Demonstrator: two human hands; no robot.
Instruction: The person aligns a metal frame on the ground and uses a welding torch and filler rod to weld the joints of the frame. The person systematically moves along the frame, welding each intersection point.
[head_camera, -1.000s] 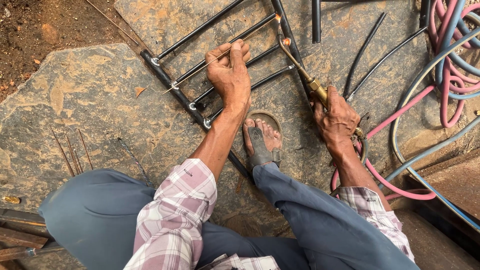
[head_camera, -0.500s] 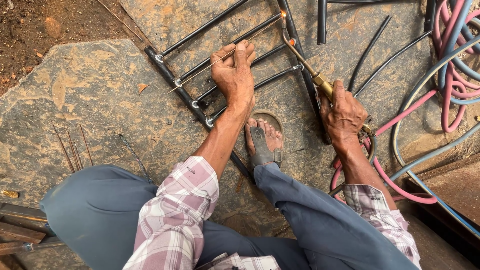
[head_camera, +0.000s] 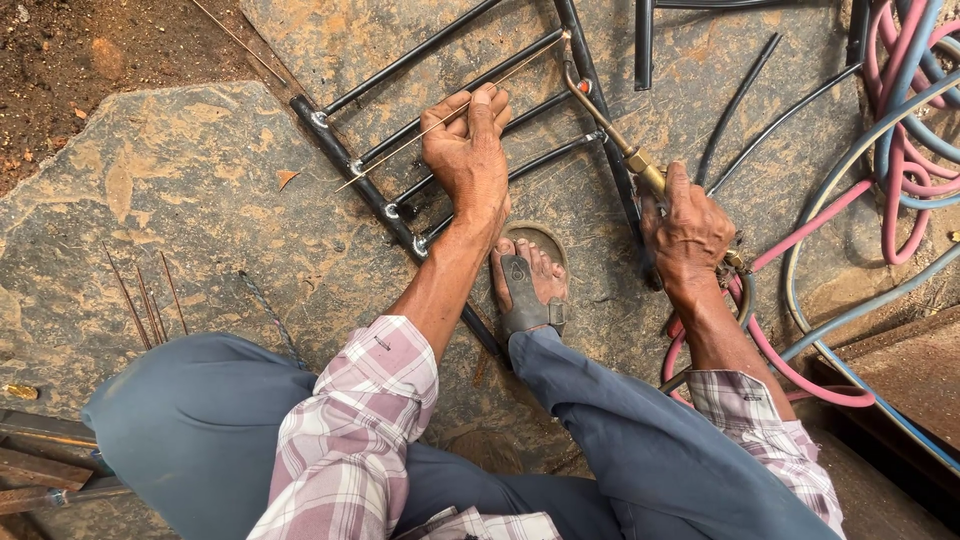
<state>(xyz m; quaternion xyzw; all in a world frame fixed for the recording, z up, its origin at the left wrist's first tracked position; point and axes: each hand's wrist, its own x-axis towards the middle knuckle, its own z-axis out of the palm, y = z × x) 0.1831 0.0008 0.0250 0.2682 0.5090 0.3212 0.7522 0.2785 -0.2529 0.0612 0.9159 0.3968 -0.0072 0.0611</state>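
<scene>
Your left hand (head_camera: 468, 150) pinches a thin filler rod (head_camera: 450, 118) between closed fingers, its far end reaching the joint at the top of the black metal frame (head_camera: 372, 190). Your right hand (head_camera: 688, 232) is wrapped tight around the brass gas torch (head_camera: 610, 128), tip beside that joint. Pink and blue hoses (head_camera: 880, 190) trail right across the stone slab (head_camera: 180, 200).

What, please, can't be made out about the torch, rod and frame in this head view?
- Torch handle: hidden inside the right hand.
- Flame at the tip: too small to tell.
- Black frame: cut off by the top edge.
- Thin rod: grip hidden under the left hand fingers.
</scene>
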